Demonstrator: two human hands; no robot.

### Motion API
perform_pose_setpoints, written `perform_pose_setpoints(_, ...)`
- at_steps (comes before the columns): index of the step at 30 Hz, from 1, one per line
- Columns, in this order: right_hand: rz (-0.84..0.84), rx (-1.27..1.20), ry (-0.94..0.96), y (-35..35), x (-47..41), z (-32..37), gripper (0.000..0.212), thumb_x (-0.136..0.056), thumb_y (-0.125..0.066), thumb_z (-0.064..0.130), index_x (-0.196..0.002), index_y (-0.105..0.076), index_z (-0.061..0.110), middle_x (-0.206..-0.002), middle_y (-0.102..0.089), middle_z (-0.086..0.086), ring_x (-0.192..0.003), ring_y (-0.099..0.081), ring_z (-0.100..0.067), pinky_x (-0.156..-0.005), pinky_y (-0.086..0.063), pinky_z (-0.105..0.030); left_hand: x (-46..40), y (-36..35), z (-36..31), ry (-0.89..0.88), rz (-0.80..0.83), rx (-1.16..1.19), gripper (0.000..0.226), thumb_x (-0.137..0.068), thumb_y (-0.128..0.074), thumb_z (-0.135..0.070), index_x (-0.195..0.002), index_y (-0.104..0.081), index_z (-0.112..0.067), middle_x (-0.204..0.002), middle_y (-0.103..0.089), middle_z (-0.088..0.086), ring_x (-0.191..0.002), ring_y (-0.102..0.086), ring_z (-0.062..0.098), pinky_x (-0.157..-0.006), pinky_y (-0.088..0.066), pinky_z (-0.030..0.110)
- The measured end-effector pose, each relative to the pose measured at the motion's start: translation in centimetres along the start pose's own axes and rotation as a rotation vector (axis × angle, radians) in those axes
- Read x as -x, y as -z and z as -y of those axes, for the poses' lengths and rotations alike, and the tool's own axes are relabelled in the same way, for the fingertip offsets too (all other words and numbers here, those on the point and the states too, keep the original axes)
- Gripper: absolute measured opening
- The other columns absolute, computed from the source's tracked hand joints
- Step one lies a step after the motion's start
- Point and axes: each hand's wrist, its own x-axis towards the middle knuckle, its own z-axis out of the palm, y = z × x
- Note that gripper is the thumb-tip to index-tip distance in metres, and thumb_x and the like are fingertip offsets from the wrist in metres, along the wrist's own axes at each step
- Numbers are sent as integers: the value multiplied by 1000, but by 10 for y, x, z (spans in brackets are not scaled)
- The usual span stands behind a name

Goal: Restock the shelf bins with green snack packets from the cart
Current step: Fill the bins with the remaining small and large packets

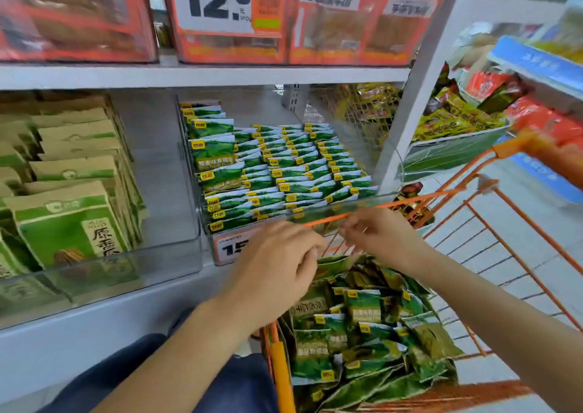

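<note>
Now, step in hand: a judgement only, both hands hover between cart and bin, about to reach down for more stock
Left hand: fingers loosely curled over the cart's front rim, nothing visibly held
Right hand: fingertips drawn together near the rim wire; whether they pinch anything I cannot tell
Green snack packets: heaped loose in the orange cart, just below the hands
Shelf bin: clear bin right above the cart, already packed with upright rows of matching packets
Doing it well: gather a few aligned packets, labels forward, slot them into the front rows where gaps remain
In the way: the bin's clear front lip and the cart rim sit close together
Around: kraft bags in the neighbouring bin, price sign above
</note>
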Motion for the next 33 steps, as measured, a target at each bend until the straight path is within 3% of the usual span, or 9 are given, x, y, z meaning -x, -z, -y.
perform_pose_setpoints(4,504,622,20,-23,11,-39,39,-92,-60,31,-129,-56,21,-126,-58,-2,-113,-56,-21,-87,-48,-31,6,-10,-1,-2,200,-7,28,-100,-43,-29,-117,-65,-31,-115,-63,-18,-103,-54,-3,-79,-32,8)
perform_pose_setpoints(9,553,812,59,-50,17,-65,50,-92,-59,38,-138,-46,25,-139,-36,-8,-124,-40,-28,-92,-45,-40,5,-12,-1,16,191,-20,28,-100,-43,-30,-116,-66,-30,-112,-65,-17,-100,-56,-1,-79,-32,13)
perform_pose_setpoints(11,541,702,65,-51,16,-69,43,-88,-65,37,-127,-55,23,-133,-41,-5,-120,-44,-26,-90,-44,-37,5,-13,0,6,191,-18,28,-100,-43,-31,-115,-66,-30,-110,-66,-16,-97,-55,-1,-74,-29,10)
perform_pose_setpoints(15,434,197,107,-33,13,-59,2,-88,-66,24,-86,-66,25,-95,-64,7,-88,-61,-10,-80,-51,-35,4,-12,1,60,208,28,26,-100,-45,-32,-116,-65,-32,-110,-65,-19,-79,-49,-8,-66,-31,4)
perform_pose_setpoints(20,170,-309,182,1,20,1,9,-83,-72,21,-81,-67,14,-75,-71,-4,-70,-66,-15,-67,-51,-25,3,-9,-1,150,234,212,42,-87,-47,-65,-117,-58,-38,-98,-62,-24,-91,-58,-5,-78,-50,20)
perform_pose_setpoints(23,-29,-516,241,6,20,38,16,-75,-71,29,-80,-68,14,-72,-70,2,-69,-64,-10,-65,-48,-19,0,-4,0,247,68,472,19,-80,-71,-46,-95,-61,-39,-88,-69,-18,-83,-64,-2,-77,-54,31)
perform_pose_setpoints(27,-69,-676,197,1,8,65,22,-76,-70,25,-80,-59,6,-59,-51,8,-58,-51,-9,-58,-46,-21,-7,21,9,358,-263,588,17,-77,-79,-31,-88,-66,-31,-82,-71,-13,-75,-65,0,-71,-52,23)
perform_pose_setpoints(30,-45,-711,208,-11,-5,83,32,-82,-68,13,-64,-41,10,-47,-38,12,-52,-41,-7,-60,-53,-33,-3,42,22,366,-323,479,17,-80,-73,-40,-93,-67,-31,-84,-69,-21,-82,-62,-3,-73,-49,17)
perform_pose_setpoints(33,-126,-549,251,-22,-29,97,39,-84,-71,18,-65,-41,3,-52,-34,5,-57,-35,-12,-62,-35,-30,4,63,40,334,-423,89,32,-91,-55,-43,-115,-64,-24,-109,-59,-22,-108,-47,-3,-90,-36,18)
